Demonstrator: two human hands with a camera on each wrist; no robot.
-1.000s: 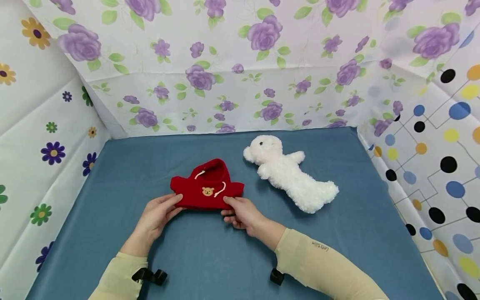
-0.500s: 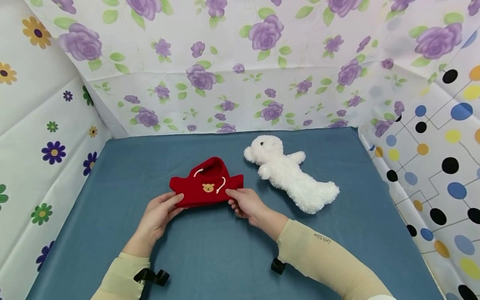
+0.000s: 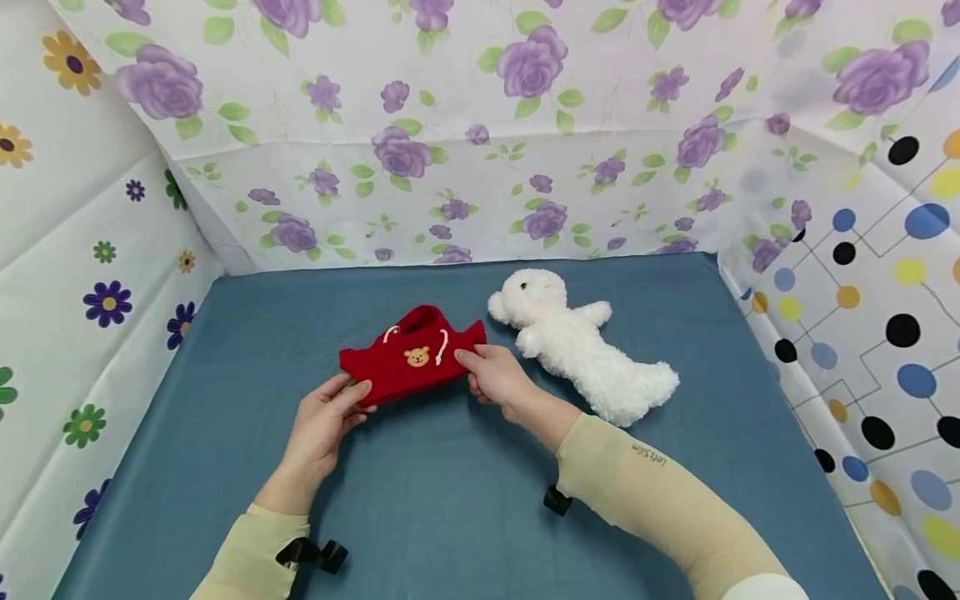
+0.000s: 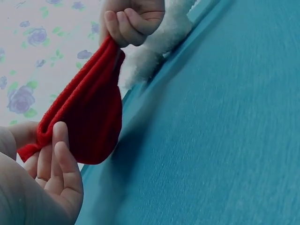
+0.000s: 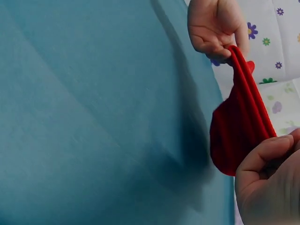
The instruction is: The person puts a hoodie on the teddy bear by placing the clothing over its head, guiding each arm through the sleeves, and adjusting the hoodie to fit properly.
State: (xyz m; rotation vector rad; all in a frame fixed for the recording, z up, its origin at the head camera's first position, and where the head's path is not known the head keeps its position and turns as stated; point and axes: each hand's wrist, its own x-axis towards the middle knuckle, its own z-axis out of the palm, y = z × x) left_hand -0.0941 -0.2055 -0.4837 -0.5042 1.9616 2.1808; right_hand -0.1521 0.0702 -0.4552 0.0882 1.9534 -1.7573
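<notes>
A small red hoodie (image 3: 401, 375) with a bear-face patch and white drawstrings is held up by its bottom hem between both hands. My left hand (image 3: 322, 425) pinches the hem's left corner, thumb on the front. The right hand (image 3: 501, 379) pinches the right corner, which is higher, so the hoodie tilts. In the left wrist view the hem (image 4: 77, 86) is drawn taut and the hood side hangs toward the cloth. A white plush animal (image 3: 577, 342) lies on its back just right of the hoodie, its head toward the back left.
Blue cloth (image 3: 450, 517) covers the table. A purple-flowered curtain (image 3: 465, 167) stands along the back edge, a daisy-print sheet (image 3: 90, 350) on the left and a dotted sheet (image 3: 855, 333) on the right. Black straps (image 3: 311, 554) sit at the wrists.
The right hand has shifted its grip and risen up and rightward, lifting that side of the hoodie. The left hand keeps its corner and has moved slightly. The plush has stayed put.
</notes>
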